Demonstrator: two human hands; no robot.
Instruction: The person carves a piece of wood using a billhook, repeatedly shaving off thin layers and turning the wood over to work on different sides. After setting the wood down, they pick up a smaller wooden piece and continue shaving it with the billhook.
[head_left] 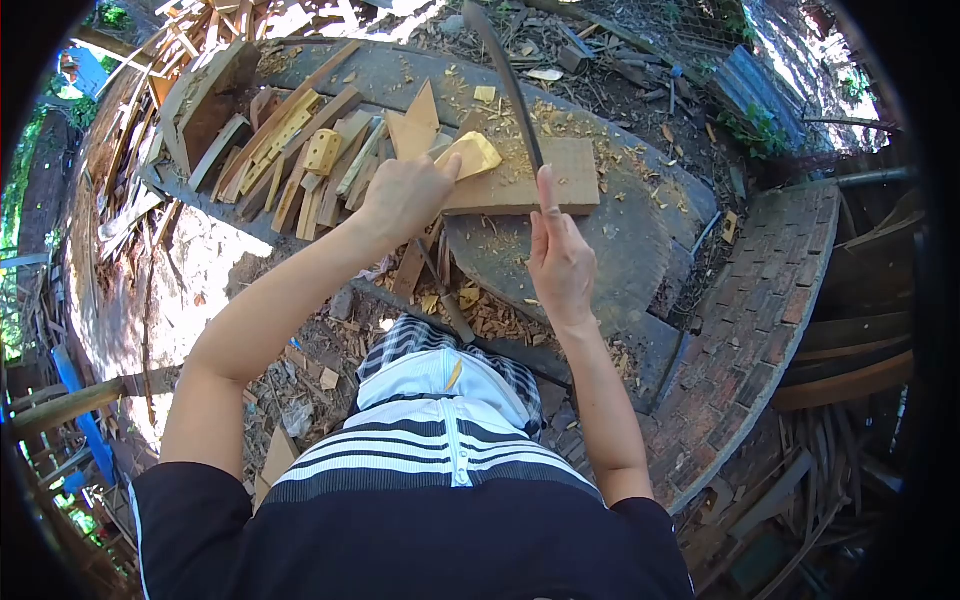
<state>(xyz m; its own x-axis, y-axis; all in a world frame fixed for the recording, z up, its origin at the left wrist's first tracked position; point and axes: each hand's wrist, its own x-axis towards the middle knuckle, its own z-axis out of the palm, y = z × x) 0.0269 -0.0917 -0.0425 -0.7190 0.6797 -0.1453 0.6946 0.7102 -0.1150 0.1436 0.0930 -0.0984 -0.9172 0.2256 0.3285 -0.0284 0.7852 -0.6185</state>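
My left hand [405,195] grips a yellowish wood piece [473,155] by its near end, over a flat wooden block [560,178]. In my right hand [562,255] is the lower end of a long, dark machete [508,80], its index finger stretched along it and the other fingers curled. The machete points up and away, its handle hidden by the hand. Both the block and scattered wood chips [640,185] lie on a grey worktable [600,255].
Wood offcuts [290,150] lie piled on the table's left, with a holed yellow block [322,152] on top. A tool with a wooden handle [458,318] rests at the near edge. A curved brick ledge [745,320] runs along the right.
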